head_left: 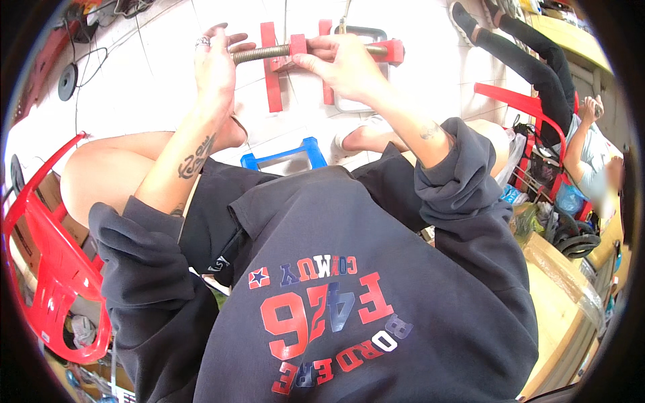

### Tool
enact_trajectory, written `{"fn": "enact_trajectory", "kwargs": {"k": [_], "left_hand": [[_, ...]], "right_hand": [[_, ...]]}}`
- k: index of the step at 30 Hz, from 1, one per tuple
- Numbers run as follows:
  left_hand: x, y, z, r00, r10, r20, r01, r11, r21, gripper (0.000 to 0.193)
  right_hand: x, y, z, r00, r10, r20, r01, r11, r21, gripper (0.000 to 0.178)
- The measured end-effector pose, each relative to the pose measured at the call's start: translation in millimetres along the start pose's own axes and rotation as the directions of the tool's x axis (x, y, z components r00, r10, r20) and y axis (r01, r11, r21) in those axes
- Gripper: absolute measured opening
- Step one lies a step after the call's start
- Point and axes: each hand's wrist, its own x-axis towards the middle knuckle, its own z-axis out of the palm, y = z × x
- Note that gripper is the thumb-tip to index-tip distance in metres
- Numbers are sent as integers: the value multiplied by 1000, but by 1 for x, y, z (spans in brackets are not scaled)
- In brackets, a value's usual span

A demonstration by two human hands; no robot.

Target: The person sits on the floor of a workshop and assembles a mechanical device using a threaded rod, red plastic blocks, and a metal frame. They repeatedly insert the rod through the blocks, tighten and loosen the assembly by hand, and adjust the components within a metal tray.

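Observation:
My left hand holds the left end of a long threaded metal rod, fingers wrapped around it, a ring on one finger. My right hand grips the rod further right, beside a red block that rides on the thread. The rod runs through a red metal frame with upright bars and a red end piece, held up in front of me over the white tiled floor. Both sleeves of my dark sweatshirt are pushed up.
A blue plastic stool sits between my knees. A red plastic chair stands at my left. At the right another person sits by a red chair, bags and a wooden table. Black weight discs lie far left.

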Motion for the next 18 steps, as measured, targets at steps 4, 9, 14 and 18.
{"fn": "enact_trajectory", "kwargs": {"k": [4, 9, 14, 18], "left_hand": [[2, 5, 2, 975, -220, 9, 217, 966, 140, 51], [-1, 38, 5, 913, -407, 31, 363, 846, 391, 55], [4, 43, -2, 887, -460, -28, 398, 734, 550, 55], [6, 42, -5, 900, -433, 43, 324, 733, 597, 47]], "right_hand": [[10, 25, 5, 998, -56, -11, 57, 995, 80, 40], [11, 26, 2, 996, -92, 3, 91, 990, 103, 38], [5, 18, 0, 994, -99, -46, 99, 995, 7, 39], [6, 20, -2, 991, -112, -75, 111, 994, -11, 41]]}}
